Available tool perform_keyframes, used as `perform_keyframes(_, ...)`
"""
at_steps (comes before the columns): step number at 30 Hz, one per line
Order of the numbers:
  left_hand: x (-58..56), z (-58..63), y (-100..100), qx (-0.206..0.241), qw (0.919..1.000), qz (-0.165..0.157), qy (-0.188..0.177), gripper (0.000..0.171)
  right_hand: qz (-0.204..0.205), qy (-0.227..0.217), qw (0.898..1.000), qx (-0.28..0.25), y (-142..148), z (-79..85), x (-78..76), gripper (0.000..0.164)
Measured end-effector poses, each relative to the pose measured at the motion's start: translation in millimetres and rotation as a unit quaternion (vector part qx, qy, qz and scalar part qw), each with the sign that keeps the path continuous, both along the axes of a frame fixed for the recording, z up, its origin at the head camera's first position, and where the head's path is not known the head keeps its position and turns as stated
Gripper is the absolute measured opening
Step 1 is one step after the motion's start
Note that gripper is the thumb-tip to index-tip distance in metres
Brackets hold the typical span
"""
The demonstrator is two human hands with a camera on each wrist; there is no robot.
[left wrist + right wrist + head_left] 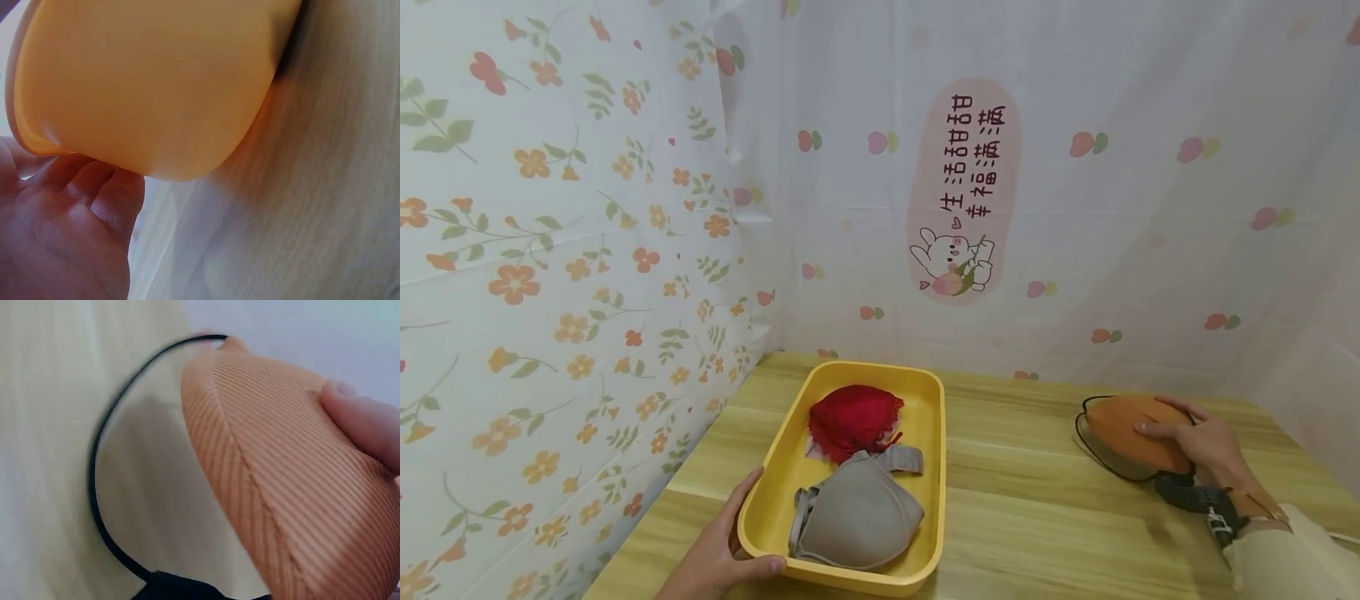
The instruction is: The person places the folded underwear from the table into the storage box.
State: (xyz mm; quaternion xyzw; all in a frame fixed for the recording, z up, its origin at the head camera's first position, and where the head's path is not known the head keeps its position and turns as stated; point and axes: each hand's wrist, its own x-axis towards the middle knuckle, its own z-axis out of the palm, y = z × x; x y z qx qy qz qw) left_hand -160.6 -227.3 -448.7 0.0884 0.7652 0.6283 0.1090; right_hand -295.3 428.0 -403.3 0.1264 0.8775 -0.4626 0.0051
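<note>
At the far left of the head view hangs a white cloth printed with orange flowers (572,325). At the lower left, the person's left hand (718,554) grips the near left corner of a yellow tray (917,408): the thumb lies on the near rim and the fingers reach round the outer left side. The left wrist view shows those fingers bent against the outer wall, beneath the lip.

The tray stands on a wood-grain table (1015,500) at the lower centre. In its far part lies a red lace bra (853,417); in its near part, touching the red one, a grey bra (861,512) with its cup upward. Above, at the upper centre, a pink patch (932,158) with lettering and a rabbit marks the back cloth (1112,242).

At the lower right, well apart from the tray, is an orange ribbed garment (1127,437) with a thin black cord (94,469) looping from its left side. The right hand (1206,442) grasps its right end, thumb on the upper face; whether the garment touches the table cannot be told. A pale sleeve (1292,554) fills the lower right corner.
</note>
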Motion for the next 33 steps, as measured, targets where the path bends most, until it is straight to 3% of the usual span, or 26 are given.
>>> perform_keyframes(5,1.0,0.2,-2.1,-0.002,0.9999,0.012,0.005,0.105,0.035,0.039,0.998,-0.030,-21.8,16.6,-1.5,0.091)
perform_keyframes(11,1.5,-1.0,-2.9,-0.003,0.9999,0.013,0.010,0.105,0.093,0.094,0.989,-0.065,-50.9,31.9,-6.0,0.079)
perform_keyframes(18,1.3,-2.1,-1.9,-0.010,0.9997,0.016,0.017,0.105,0.135,0.101,0.979,-0.114,-91.5,53.8,-2.3,0.077)
perform_keyframes(26,0.7,0.3,0.3,-0.020,0.9994,0.019,0.022,0.106,0.199,0.118,0.964,-0.130,-147.6,81.6,6.1,0.076)
perform_keyframes(33,1.0,0.3,0.9,-0.022,0.9994,0.020,0.020,0.106,0.256,0.104,0.945,-0.173,-200.0,90.5,14.5,0.072)
